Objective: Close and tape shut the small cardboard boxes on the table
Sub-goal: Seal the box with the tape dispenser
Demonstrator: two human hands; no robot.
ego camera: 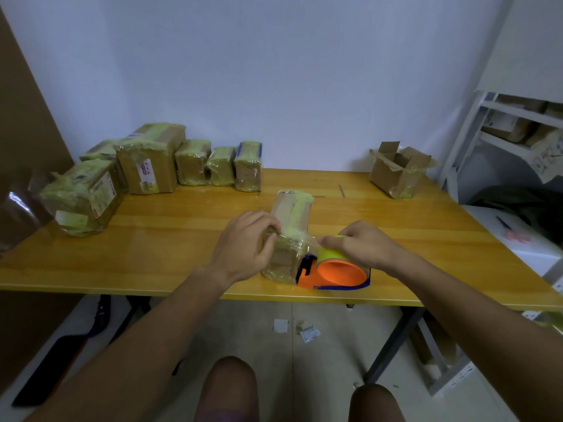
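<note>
Cardboard box (291, 229) in left hand (248, 245) grip, right hand (362, 245) clamped on tape dispenser (335, 269)

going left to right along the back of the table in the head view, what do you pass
Taped box lying at the left edge → large upright taped box → three small taped boxes in a row → a gap of bare table → open untaped box.
</note>
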